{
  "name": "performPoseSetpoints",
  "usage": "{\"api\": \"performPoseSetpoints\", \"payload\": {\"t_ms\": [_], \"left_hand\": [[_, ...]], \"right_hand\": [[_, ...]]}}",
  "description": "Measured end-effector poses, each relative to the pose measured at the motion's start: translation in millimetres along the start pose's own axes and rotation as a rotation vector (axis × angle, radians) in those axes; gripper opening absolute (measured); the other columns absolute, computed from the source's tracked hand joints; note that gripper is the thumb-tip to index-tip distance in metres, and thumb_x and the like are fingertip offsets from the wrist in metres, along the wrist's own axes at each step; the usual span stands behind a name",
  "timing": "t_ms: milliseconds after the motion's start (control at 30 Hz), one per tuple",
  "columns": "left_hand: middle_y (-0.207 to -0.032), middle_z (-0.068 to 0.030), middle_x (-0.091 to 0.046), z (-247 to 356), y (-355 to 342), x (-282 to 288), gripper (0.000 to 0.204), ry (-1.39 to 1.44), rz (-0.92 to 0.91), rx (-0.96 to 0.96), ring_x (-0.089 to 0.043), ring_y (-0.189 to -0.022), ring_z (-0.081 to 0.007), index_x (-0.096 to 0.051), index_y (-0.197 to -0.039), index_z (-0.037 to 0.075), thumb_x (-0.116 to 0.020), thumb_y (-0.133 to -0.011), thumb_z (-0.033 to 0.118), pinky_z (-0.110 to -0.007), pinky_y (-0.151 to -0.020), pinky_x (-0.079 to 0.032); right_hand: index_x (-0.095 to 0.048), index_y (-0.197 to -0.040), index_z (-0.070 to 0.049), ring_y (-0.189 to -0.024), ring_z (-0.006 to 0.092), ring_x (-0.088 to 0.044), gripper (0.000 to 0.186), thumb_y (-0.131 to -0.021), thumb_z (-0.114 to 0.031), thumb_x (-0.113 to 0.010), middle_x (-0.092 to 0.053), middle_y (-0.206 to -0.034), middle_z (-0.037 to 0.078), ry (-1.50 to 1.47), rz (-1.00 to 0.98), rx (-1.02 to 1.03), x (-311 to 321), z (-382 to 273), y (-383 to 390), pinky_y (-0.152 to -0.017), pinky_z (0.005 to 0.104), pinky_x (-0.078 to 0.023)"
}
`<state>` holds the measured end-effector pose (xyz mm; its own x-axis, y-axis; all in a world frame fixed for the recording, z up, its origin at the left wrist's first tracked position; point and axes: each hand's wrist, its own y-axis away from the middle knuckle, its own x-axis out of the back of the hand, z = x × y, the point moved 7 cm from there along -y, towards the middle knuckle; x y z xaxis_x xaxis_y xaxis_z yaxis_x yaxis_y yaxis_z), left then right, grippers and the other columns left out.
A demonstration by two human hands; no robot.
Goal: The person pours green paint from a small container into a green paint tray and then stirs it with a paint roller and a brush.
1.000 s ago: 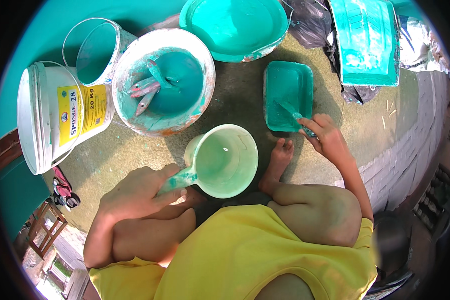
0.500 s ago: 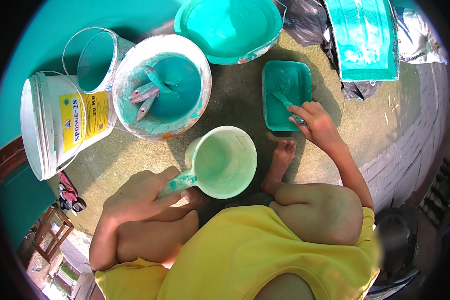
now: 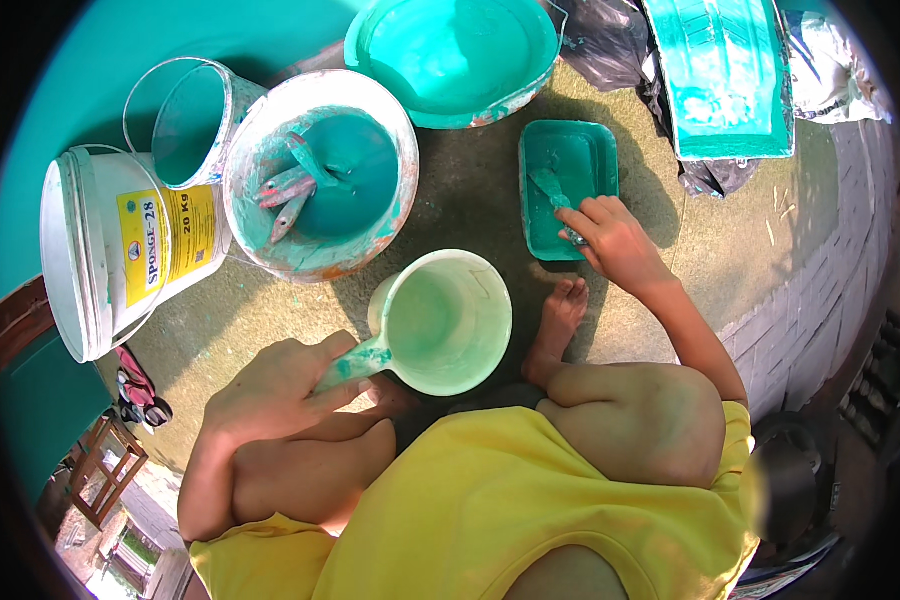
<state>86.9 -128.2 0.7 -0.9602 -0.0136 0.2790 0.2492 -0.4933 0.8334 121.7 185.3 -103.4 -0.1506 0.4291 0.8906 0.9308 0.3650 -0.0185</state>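
Observation:
My left hand (image 3: 280, 385) grips the paint-smeared handle of a pale plastic dipper (image 3: 438, 320), with some pale greenish liquid inside, held low in front of my legs. My right hand (image 3: 610, 245) is closed on the handle of a teal-smeared tool (image 3: 548, 186), probably a brush, whose head is down in a small rectangular tray (image 3: 585, 135) coated in teal paint. Left of that tray, a white paint-streaked bucket (image 3: 370, 100) holds several pink-and-teal handled tools (image 3: 295, 185) in teal liquid.
A lidded white bucket (image 3: 90, 250) and an open pail (image 3: 195, 120) stand at left. A teal basin (image 3: 445, 50), dark bags (image 3: 605, 45), a paint-coated roller tray (image 3: 730, 90) and a white sack (image 3: 830, 70) lie at the back, sandals (image 3: 140, 390) at lower left.
My right hand has moved a little left and toward the back with the tool, whose head shifted within the small tray. My left hand stays on the dipper's handle.

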Motion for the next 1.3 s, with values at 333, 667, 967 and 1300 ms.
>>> {"api": "performPoseSetpoints", "payload": {"t_ms": [333, 667, 967, 1300], "left_hand": [[-0.067, -0.0198, -0.057, -2, -2, 0, 0.028, 0.020, 0.023, -0.031, -0.056, -0.062, -0.0392, -0.059, -0.105, 0.006, -0.064, -0.093, 0.030, -0.045, -0.058, -0.039], [-0.066, -0.0195, -0.056, -3, -1, -3, 0.028, 0.032, 0.031, -0.040, -0.056, -0.061, -0.0372, -0.059, -0.106, 0.006, -0.065, -0.093, 0.030, -0.044, -0.058, -0.039], [-0.069, -0.0221, -0.060, 2, -3, -1, 0.032, -0.001, -0.016, 0.008, -0.061, -0.065, -0.0411, -0.057, -0.108, 0.006, -0.059, -0.095, 0.035, -0.048, -0.060, -0.043], [-0.070, -0.0223, -0.060, -2, -4, -2, 0.031, -0.024, -0.010, 0.003, -0.060, -0.066, -0.0419, -0.057, -0.108, 0.007, -0.060, -0.095, 0.035, -0.048, -0.061, -0.043]], "right_hand": [[-0.066, -0.113, -0.008, -0.090, 0.0333, -0.059, 0.039, -0.075, -0.002, -0.072, -0.059, -0.092, 0.011, -0.184, -0.136, -0.049, 3, -17, 56, -0.079, 0.0426, -0.048], [-0.067, -0.110, -0.006, -0.087, 0.0366, -0.060, 0.029, -0.081, -0.010, -0.073, -0.060, -0.089, 0.015, -0.264, -0.253, -0.127, 24, -2, 40, -0.078, 0.0453, -0.049], [-0.067, -0.104, -0.004, -0.081, 0.0344, -0.062, 0.024, -0.088, -0.021, -0.072, -0.064, -0.085, 0.016, -0.331, -0.225, -0.107, 22, 22, -25, -0.075, 0.0428, -0.049], [-0.067, -0.110, -0.003, -0.082, 0.0362, -0.067, 0.025, -0.089, -0.016, -0.070, -0.068, -0.094, 0.020, -0.147, -0.019, -0.179, 53, 65, -49, -0.072, 0.0435, -0.052]]}}
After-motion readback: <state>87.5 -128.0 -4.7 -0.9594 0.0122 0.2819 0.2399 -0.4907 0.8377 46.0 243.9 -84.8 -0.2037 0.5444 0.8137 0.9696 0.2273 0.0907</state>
